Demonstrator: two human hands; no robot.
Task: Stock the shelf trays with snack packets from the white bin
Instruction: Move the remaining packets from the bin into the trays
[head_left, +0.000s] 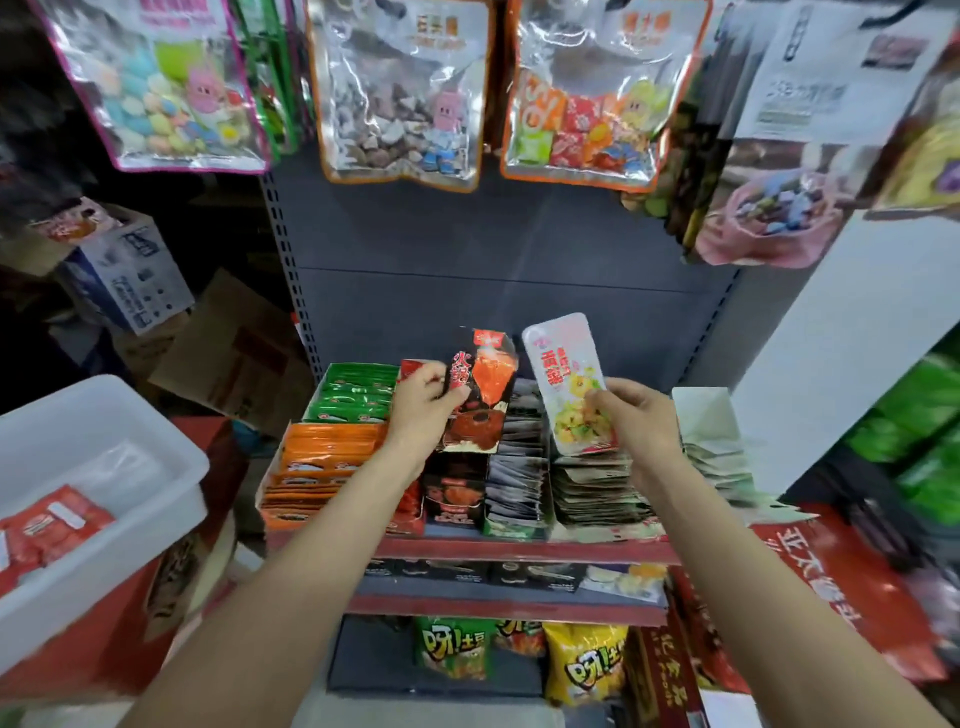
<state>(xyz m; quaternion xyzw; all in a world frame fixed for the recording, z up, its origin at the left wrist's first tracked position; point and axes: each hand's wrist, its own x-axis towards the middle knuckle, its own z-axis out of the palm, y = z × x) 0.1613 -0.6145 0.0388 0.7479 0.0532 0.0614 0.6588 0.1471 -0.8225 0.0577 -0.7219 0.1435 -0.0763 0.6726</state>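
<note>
Head view of a grey perforated-metal shelf unit; the red-edged shelf (519, 550) serves as landmark. Above its middle, the left hand (423, 410) pinches a glossy black-and-red snack packet (480, 392), held upright, thumb on its printed face. Just beside it, the right hand (636, 421) grips a white-and-pink snack packet (569, 382) with rounded corners, fingers curled round its lower right edge. On the shelf stand cardboard shelf trays (511, 522) packed with flat foil sachets set on edge: orange packets (324, 462) at the left end, green packets (358, 392) behind those, black-and-red ones under the left hand, silvery-backed ones under the right hand. The left forearm hides part of a red row. Left of the shelf, well apart, the white bin (104, 462), smooth moulded plastic, is cut off by the frame edge and holds red packets (52, 525). Above the shelf hang clear crinkled candy bags (400, 93), their tops cut off. Below it lie green and yellow crisp bags (587, 670). Goods at the right edge are blurred, print unreadable
</note>
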